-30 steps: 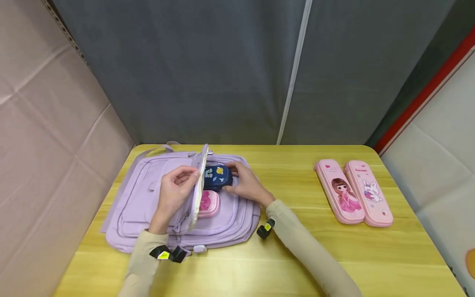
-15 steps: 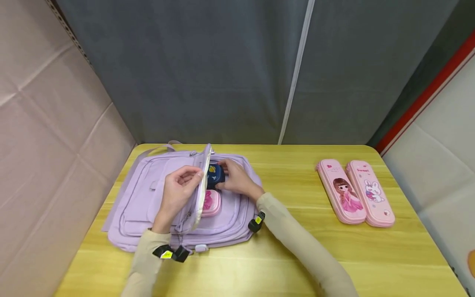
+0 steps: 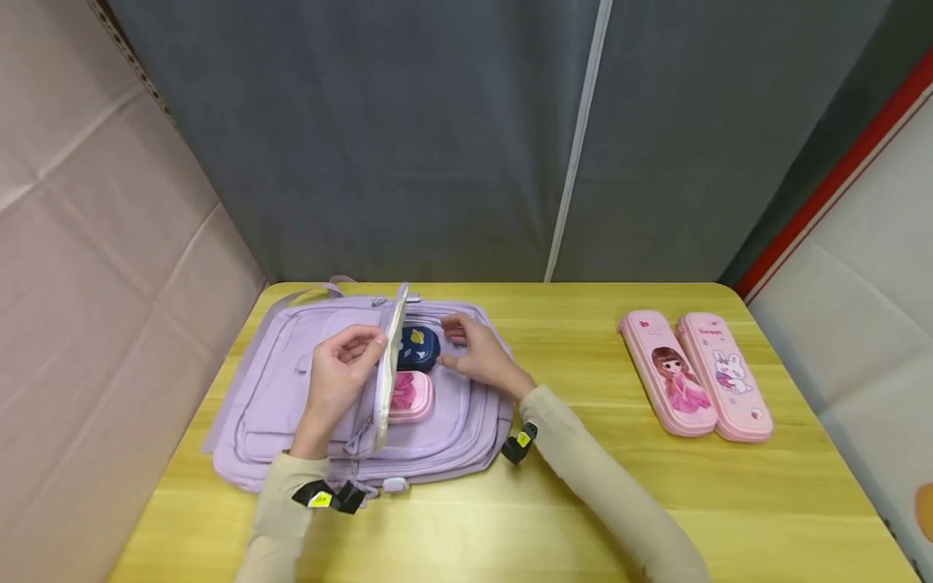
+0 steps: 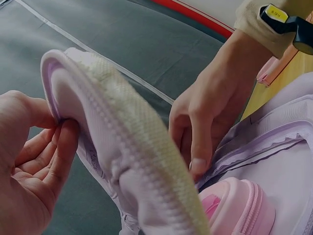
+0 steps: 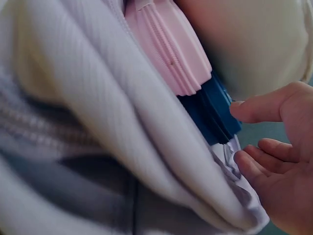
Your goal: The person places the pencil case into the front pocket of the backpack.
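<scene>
A lilac backpack (image 3: pixel 277 405) lies flat on the table, its front flap (image 3: pixel 392 368) raised. The left hand (image 3: pixel 341 376) pinches the edge of that flap between thumb and fingers, also plain in the left wrist view. Under the flap, a navy pencil case (image 3: pixel 419 350) with a planet print and a pink pencil case (image 3: pixel 413 397) lie side by side, their left ends hidden. Just right of the navy case is the right hand (image 3: pixel 481 354), fingers relaxed and spread from the thumb. In the right wrist view its thumb is close to the navy case's end; contact is unclear.
Two more pink pencil cases lie side by side at the table's right: one with a girl print (image 3: pixel 668 376), one with a rabbit print (image 3: pixel 725 380). A grey curtain (image 3: pixel 408 146) hangs behind the wooden table (image 3: pixel 583 486).
The right hand pushed the navy case leftward under the flap, then let go and drew back slightly to the right. The left hand keeps holding the flap.
</scene>
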Available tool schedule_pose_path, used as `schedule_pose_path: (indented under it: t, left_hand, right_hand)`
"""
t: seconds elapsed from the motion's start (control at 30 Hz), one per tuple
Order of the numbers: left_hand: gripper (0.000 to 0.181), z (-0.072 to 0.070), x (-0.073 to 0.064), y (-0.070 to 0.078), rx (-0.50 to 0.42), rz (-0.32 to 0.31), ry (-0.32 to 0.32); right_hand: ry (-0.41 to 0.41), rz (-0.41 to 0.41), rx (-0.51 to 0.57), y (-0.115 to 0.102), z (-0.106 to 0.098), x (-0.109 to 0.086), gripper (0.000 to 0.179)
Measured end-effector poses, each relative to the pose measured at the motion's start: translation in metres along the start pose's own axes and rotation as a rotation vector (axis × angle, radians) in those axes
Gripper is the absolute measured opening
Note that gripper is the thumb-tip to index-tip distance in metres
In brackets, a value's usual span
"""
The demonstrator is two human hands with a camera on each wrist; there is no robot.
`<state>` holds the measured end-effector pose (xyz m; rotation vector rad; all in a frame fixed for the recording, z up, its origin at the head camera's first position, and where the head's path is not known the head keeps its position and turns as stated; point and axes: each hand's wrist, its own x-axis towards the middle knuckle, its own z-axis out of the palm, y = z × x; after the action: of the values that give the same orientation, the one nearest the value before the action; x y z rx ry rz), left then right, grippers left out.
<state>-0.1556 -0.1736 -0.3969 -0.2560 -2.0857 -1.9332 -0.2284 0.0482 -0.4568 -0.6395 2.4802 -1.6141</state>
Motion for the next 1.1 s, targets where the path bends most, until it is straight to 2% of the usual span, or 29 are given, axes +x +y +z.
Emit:
schedule_pose_path:
  t: [0.2,0.33,0.5,0.63,0.93,1.1]
  left_hand:
    - [0.016,-0.003,0.0,-0.005,0.005,-0.01,0.015]
    - [0.016,-0.004,-0.001,-0.007,0.007,-0.02,0.011]
    - [0.017,-0.007,-0.005,-0.006,0.035,-0.046,0.012]
    - [0.017,-0.013,-0.006,-0.004,0.037,-0.042,0.026]
    - [0.011,-0.028,0.0,-0.004,0.042,-0.036,0.076]
    - [0.009,-0.037,0.002,-0.006,-0.005,-0.057,0.115]
  right_hand:
    - [0.025,0.023,-0.017,0.003,-0.013,-0.01,0.06]
    - [0.047,0.003,-0.003,0.008,-0.023,-0.019,0.058]
    - [0.113,-0.043,0.004,0.013,-0.037,-0.035,0.054]
    - [0.173,-0.049,-0.005,0.016,-0.053,-0.046,0.051]
    - [0.28,0.064,-0.17,0.024,-0.112,-0.087,0.051]
    - [0.348,0.126,-0.312,0.031,-0.151,-0.116,0.054]
